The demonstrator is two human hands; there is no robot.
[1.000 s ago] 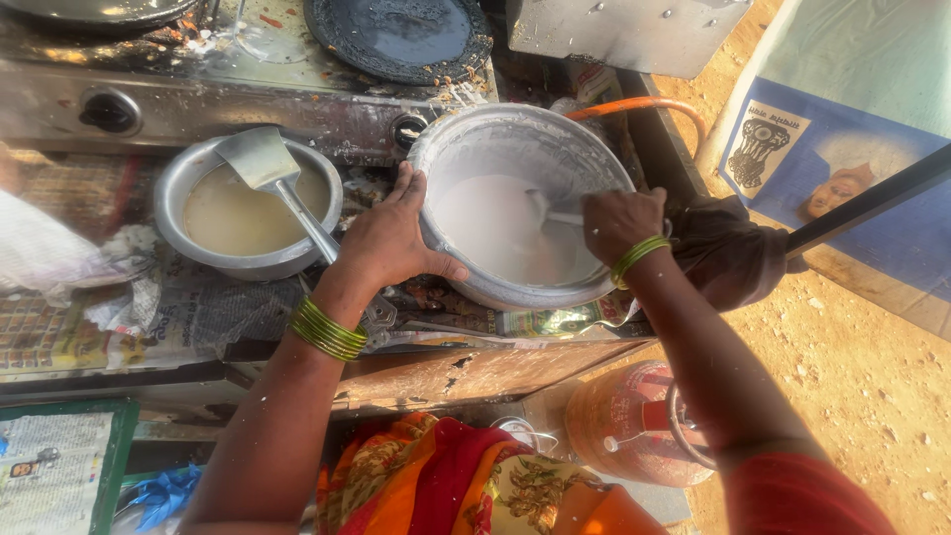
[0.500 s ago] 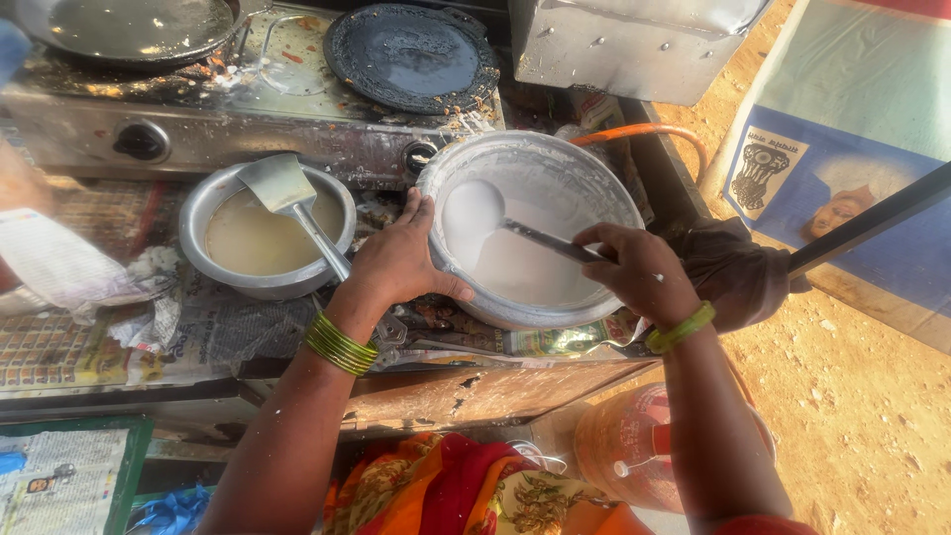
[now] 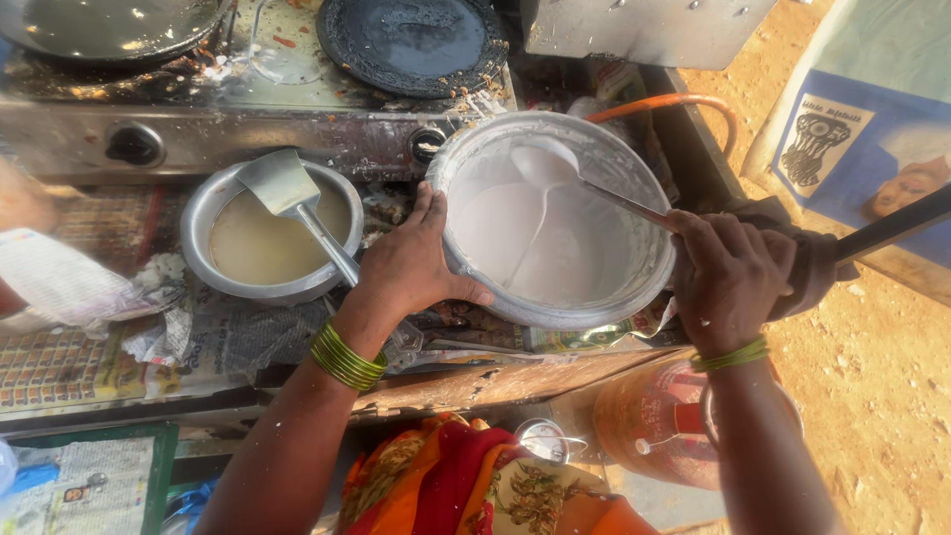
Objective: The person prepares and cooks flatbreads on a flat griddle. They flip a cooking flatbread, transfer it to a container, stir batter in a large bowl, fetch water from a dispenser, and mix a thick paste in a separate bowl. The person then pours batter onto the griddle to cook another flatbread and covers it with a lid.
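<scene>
At the far left, crumpled newspaper is spread over the counter, and a steel bowl of tan liquid is set on it, just in front of the stove. A flat metal spatula is propped in that bowl, its handle slanting down towards the wrist. On the stove behind, a round black griddle is seen, with a larger pan cut off at the top left corner.

The left hand, with green bangles worn at the wrist, is laid against the near left wall of a large white tub; the fingers are spread over the side and the thumb is hooked at the rim, so the tub is steadied rather than lifted. The tub is tilted towards the viewer at the counter's right end and is partly filled with white batter.

A ladle is raised inside the tub, coated in batter, near the far rim. Its long handle is clasped in the closed right hand, which is held just outside the tub's right rim.
</scene>
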